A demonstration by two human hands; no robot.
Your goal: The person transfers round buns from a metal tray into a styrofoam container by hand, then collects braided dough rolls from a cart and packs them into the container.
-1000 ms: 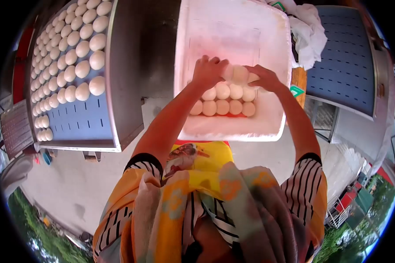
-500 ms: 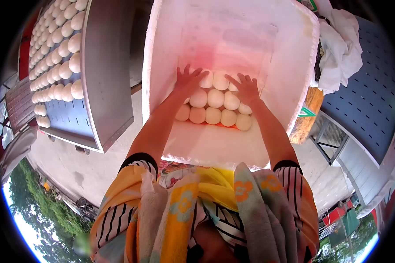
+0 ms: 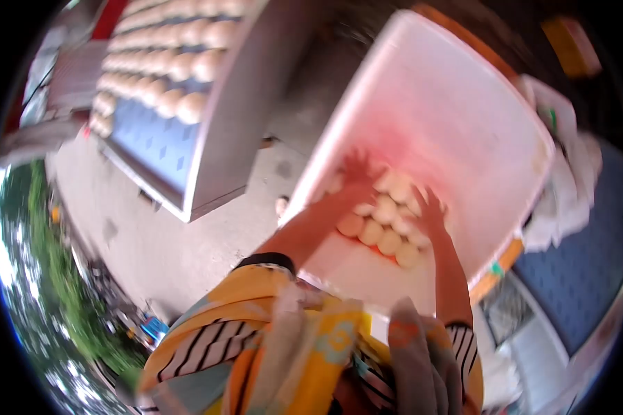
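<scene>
Left hand (image 3: 357, 178) and right hand (image 3: 432, 211) — apart, splayed over pale balls (image 3: 385, 209) — should steady these gently, evenly.

Pale grey floor (image 3: 145, 207), marked by dark stains, extends at nine o'clock, bordered at eight by green trees (image 3: 69, 290) with bright daylight showing through. A metal-sided table (image 3: 232, 131) with a blue top stands at ten o'clock; a second blue-topped table (image 3: 574, 252) stands between three and four. Shadow covers twelve to one.
</scene>
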